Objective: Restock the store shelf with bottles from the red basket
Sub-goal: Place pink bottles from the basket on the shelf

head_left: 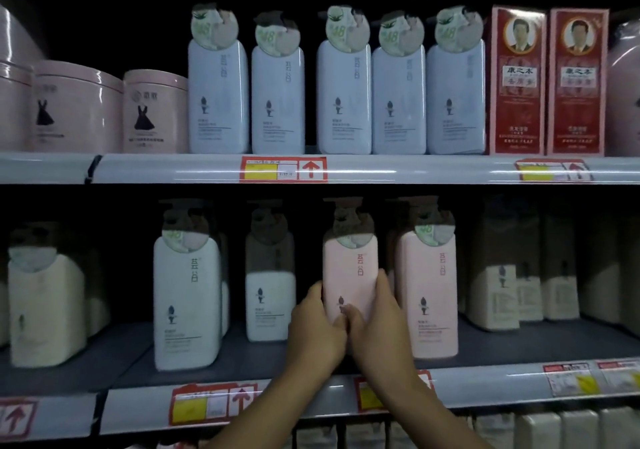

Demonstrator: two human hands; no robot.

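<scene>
On the lower shelf (242,358), a white bottle (187,296) stands left of the pink bottle (349,275). The left hand (318,330) and right hand (381,324) clasp the pink bottle's sides, thumbs touching in front. Another pink bottle (429,292) stands just right.

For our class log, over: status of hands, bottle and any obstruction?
Left hand and right hand both gripping pink bottle on lower shelf. Second pink bottle close on its right. Nothing blocking.
</scene>
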